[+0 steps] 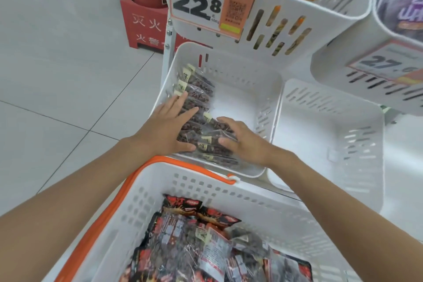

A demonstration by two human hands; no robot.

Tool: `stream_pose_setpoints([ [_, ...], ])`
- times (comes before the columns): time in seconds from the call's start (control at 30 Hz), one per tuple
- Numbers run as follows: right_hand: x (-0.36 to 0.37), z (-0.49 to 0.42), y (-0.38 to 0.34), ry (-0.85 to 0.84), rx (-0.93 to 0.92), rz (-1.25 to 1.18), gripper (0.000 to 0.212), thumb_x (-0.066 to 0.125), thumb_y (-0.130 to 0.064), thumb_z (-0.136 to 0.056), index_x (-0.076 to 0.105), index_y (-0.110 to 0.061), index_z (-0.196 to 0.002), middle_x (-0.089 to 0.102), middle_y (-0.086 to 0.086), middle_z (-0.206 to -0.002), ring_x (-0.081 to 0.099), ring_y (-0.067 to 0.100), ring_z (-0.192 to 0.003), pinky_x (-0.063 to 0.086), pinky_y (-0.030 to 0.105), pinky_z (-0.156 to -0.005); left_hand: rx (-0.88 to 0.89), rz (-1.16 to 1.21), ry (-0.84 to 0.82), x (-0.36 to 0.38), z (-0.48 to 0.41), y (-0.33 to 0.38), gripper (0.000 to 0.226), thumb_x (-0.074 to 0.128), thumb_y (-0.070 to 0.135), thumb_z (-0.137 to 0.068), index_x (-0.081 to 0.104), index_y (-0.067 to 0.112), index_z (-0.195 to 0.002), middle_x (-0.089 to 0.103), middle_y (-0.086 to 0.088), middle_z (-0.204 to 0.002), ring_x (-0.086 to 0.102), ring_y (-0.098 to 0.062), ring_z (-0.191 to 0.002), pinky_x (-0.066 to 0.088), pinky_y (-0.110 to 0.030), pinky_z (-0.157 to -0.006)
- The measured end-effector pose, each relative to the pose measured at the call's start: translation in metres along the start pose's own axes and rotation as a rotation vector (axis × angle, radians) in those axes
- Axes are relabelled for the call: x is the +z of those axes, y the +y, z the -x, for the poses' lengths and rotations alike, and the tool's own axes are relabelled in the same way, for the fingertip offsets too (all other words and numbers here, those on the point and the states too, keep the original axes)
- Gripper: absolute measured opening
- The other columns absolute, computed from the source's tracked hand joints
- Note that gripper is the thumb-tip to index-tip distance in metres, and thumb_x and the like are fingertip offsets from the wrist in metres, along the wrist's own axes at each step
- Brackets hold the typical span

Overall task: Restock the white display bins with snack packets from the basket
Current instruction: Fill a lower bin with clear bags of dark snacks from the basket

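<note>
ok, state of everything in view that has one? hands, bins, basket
left hand: open, flat on packet row
right hand: open, fingers on packet row
lower left bin: partly filled, left side only
lower right bin: no packets showing
basket: holds mixed packets
upper bin: stocked

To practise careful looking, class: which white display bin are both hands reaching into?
The lower-left bin, under the 22.8 price tag: left hand and right hand touch its row of clear packets.
</note>
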State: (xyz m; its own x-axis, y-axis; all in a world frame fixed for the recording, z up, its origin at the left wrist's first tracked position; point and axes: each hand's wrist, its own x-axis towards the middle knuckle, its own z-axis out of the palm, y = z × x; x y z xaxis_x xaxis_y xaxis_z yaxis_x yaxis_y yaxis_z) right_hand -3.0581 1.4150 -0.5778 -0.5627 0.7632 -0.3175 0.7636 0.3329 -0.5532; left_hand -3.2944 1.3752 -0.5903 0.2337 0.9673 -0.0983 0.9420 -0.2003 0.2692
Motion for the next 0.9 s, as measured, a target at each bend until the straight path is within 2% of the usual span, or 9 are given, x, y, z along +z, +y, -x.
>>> stream_pose_setpoints([
  [0.1,0.005,0.001,-0.002,0.039,0.032,-0.062,0.056,0.050,-0.045,-0.097,0.027,-0.033,-0.147,0.034,0.006,-0.144,0.038,0.022,-0.130,0.031,0.031,-0.108,0.013,0.118,0.100,-0.007,0.005,0.007,0.084,0.065,0.056,-0.084,0.023,0.033,-0.154,-0.006,-0.003,-0.165,-0.002,-0.022,-0.151,0.002,-0.040,-0.121],
  [0.2,-0.002,-0.004,-0.011,0.085,0.065,-0.305,0.045,0.042,-0.044,-0.101,0.042,-0.024,-0.140,0.045,-0.004,-0.132,0.046,0.009,-0.114,0.033,0.023,-0.094,0.065,0.109,0.369,-0.021,0.007,0.015,0.059,0.075,0.051,-0.076,0.057,0.028,-0.127,0.045,0.000,-0.143,0.037,-0.022,-0.135,0.019,-0.038,-0.113],
  [0.3,0.006,-0.010,-0.008,0.221,0.073,-0.274,0.029,0.048,-0.028,-0.101,0.057,-0.018,-0.127,0.061,0.006,-0.117,0.058,0.016,-0.092,0.043,0.027,-0.079,0.140,0.125,0.230,-0.025,-0.002,0.027,0.047,0.077,0.052,-0.075,0.067,0.033,-0.116,0.062,0.008,-0.120,0.048,-0.018,-0.117,0.031,-0.036,-0.101],
  [0.37,0.008,-0.014,-0.003,0.289,0.075,-0.276,0.021,0.052,-0.021,-0.100,0.066,-0.014,-0.114,0.066,0.006,-0.111,0.060,0.021,-0.099,0.045,0.032,-0.085,0.164,0.097,0.122,-0.022,-0.009,0.034,0.047,0.072,0.050,-0.080,0.064,0.037,-0.125,0.066,0.010,-0.115,0.050,-0.017,-0.109,0.034,-0.035,-0.095],
  [0.47,-0.010,-0.010,0.000,0.363,0.038,-0.138,0.021,0.052,-0.018,-0.099,0.071,-0.012,-0.109,0.068,-0.002,-0.102,0.058,0.014,-0.093,0.039,0.025,-0.081,0.172,0.100,0.115,-0.020,-0.017,0.033,0.028,0.066,0.046,-0.086,0.072,0.037,-0.112,0.070,0.016,-0.107,0.049,-0.015,-0.106,0.030,-0.031,-0.089],
  [0.53,-0.025,-0.004,0.001,0.383,-0.005,-0.036,0.023,0.049,-0.016,-0.100,0.070,-0.011,-0.109,0.069,0.001,-0.103,0.058,0.017,-0.096,0.039,0.025,-0.081,0.166,0.074,0.135,-0.019,-0.019,0.032,0.023,0.063,0.044,-0.089,0.074,0.036,-0.107,0.070,0.017,-0.107,0.047,-0.013,-0.108,0.028,-0.030,-0.090],
  [0.63,-0.025,-0.001,0.006,0.205,-0.076,0.045,0.025,0.047,-0.019,-0.102,0.062,-0.011,-0.120,0.063,0.011,-0.115,0.053,0.025,-0.107,0.038,0.031,-0.091,0.139,0.055,0.174,-0.014,-0.021,0.032,0.019,0.065,0.043,-0.088,0.075,0.035,-0.102,0.065,0.015,-0.107,0.044,-0.013,-0.108,0.027,-0.032,-0.093],
  [0.77,-0.002,-0.012,0.009,0.002,-0.010,0.044,0.051,0.050,-0.037,-0.099,0.035,-0.020,-0.145,0.042,0.011,-0.132,0.045,0.023,-0.120,0.035,0.030,-0.104,0.044,0.116,0.275,-0.011,-0.020,0.030,0.018,0.076,0.042,-0.079,0.072,0.030,-0.091,0.049,0.009,-0.103,0.043,-0.015,-0.108,0.027,-0.031,-0.095],
  [0.9,0.002,-0.015,0.010,0.010,0.011,0.040,0.059,0.051,-0.040,-0.098,0.027,-0.024,-0.149,0.033,0.012,-0.144,0.035,0.026,-0.134,0.030,0.035,-0.113,0.023,0.116,0.278,-0.012,-0.019,0.031,0.046,0.081,0.040,-0.075,0.057,0.025,-0.111,0.052,0.004,-0.118,0.046,-0.017,-0.112,0.032,-0.031,-0.095],
])
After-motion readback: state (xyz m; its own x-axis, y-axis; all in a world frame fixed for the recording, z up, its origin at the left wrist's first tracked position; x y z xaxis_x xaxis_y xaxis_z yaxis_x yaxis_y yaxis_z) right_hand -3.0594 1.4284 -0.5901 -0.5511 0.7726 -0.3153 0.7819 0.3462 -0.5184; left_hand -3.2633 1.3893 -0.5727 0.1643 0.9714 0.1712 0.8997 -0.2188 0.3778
